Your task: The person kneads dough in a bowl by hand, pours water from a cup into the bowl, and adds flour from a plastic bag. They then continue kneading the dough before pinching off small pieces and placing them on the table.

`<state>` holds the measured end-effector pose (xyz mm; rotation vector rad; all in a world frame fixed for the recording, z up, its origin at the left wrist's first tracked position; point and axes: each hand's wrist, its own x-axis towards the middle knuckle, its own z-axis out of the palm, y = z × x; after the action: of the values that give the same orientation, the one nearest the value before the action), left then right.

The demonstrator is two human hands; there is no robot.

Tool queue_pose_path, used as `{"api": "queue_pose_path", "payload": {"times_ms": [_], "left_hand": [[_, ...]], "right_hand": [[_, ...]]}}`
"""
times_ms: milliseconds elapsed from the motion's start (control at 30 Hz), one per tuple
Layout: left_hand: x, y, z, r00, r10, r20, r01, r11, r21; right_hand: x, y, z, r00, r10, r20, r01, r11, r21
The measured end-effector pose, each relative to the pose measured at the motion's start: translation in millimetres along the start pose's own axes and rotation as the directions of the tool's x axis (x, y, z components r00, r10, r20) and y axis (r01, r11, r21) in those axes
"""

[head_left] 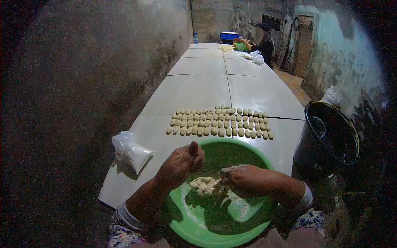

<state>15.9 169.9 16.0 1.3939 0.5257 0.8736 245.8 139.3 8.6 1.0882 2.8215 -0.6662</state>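
Observation:
A big green basin (194, 237) stands at the near end of the table, dusted inside with white powder. In it lies a lump of pale dough (204, 186). My left hand (183, 164) is held above the basin's left side, closed with the thumb up; whatever it holds, if anything, is hidden. My right hand (242, 180) reaches into the basin, its whitened fingers bent at the right end of the dough; the fingertips are partly hidden. Just beyond the rim, rows of small oval dough pieces (214, 131) lie on the tabletop.
A plastic bag of white powder (136, 155) rests on the white tiled table (194, 89), to the left. At the right edge stands a large black bucket (308, 149). Another person (264, 43) works at the far end, beside a green bowl (241, 46) and a blue crate (228, 37).

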Motion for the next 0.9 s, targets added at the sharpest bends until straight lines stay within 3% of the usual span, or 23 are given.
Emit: {"api": "queue_pose_path", "payload": {"times_ms": [100, 233, 333, 367, 433, 467, 500, 567, 600, 700, 767, 833, 900], "left_hand": [[5, 2, 1, 0.996, -0.051, 0.075, 0.053, 0.998, -0.026], [2, 5, 4, 0.987, -0.155, -0.045, 0.155, 0.988, 0.004], [1, -3, -9, 0.977, -0.12, 0.178, 0.174, 0.928, -0.328], [1, -6, -10, 0.977, -0.12, 0.179, 0.175, 0.928, -0.329], [5, 9, 2, 0.937, -0.328, 0.121, 0.348, 0.908, -0.233], [9, 3, -10, 0.922, -0.302, 0.242, 0.366, 0.885, -0.289], [9, 2, -8, 0.922, -0.302, 0.243, 0.366, 0.885, -0.288], [6, 3, -3, 0.949, -0.233, 0.212, 0.239, 0.971, -0.001], [6, 9, -1, 0.936, -0.273, 0.223, 0.252, 0.96, 0.119], [2, 9, 4, 0.957, -0.221, 0.187, 0.202, 0.972, 0.116], [3, 10, 6, 0.947, -0.258, 0.193, 0.225, 0.958, 0.178], [-1, 18, 11, 0.914, -0.308, 0.265, 0.244, 0.938, 0.247], [-2, 17, 12, 0.916, -0.284, 0.284, 0.206, 0.939, 0.275]], "right_hand": [[-2, 4, 1, 0.99, -0.126, -0.062, 0.118, 0.987, -0.113], [3, 9, 7, 0.994, -0.089, -0.058, 0.084, 0.993, -0.083], [2, 3, 1, 0.979, -0.157, -0.13, 0.144, 0.984, -0.104], [-1, -3, -7, 0.982, -0.099, -0.162, 0.084, 0.992, -0.098], [-1, -10, -16, 0.98, -0.038, -0.196, 0.02, 0.996, -0.091], [-2, -11, -17, 0.954, 0.001, -0.299, -0.022, 0.998, -0.066], [-1, -12, -18, 0.917, 0.041, -0.398, -0.06, 0.998, -0.035], [-2, -16, -23, 0.907, 0.076, -0.415, -0.099, 0.995, -0.034], [-5, -19, -26, 0.888, 0.079, -0.453, -0.087, 0.996, 0.004], [-3, -12, -19, 0.849, 0.039, -0.527, 0.004, 0.997, 0.082], [-2, -15, -18, 0.751, -0.031, -0.659, 0.131, 0.986, 0.102], [0, -18, -17, 0.738, -0.08, -0.67, 0.179, 0.981, 0.08], [2, -18, -15, 0.795, -0.211, -0.569, 0.257, 0.967, 0.0]]}}
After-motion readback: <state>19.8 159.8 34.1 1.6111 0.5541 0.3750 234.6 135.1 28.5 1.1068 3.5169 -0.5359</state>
